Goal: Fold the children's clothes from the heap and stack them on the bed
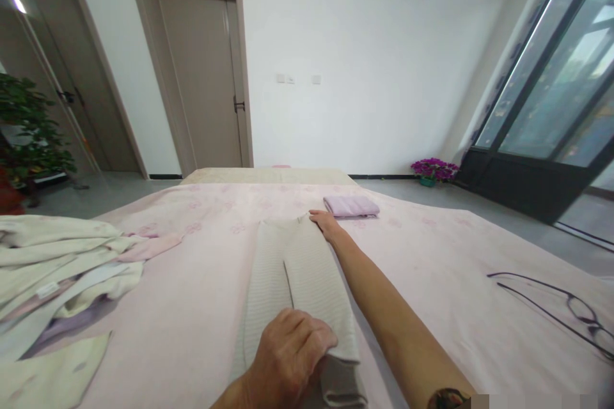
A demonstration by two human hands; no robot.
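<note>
pinching the near end of a pale garment (311,287), the left hand (295,342) had its grip closed on cloth. the right hand (325,223) lay at the far corner, but i could not tell if its grip was tight. the garment lay folded on a pink sheet (201,307). a folded purple cloth (352,206) sat just past the right hand. a pile of clothes (62,268) lay to the left, and glasses (581,308) to the right.
</note>
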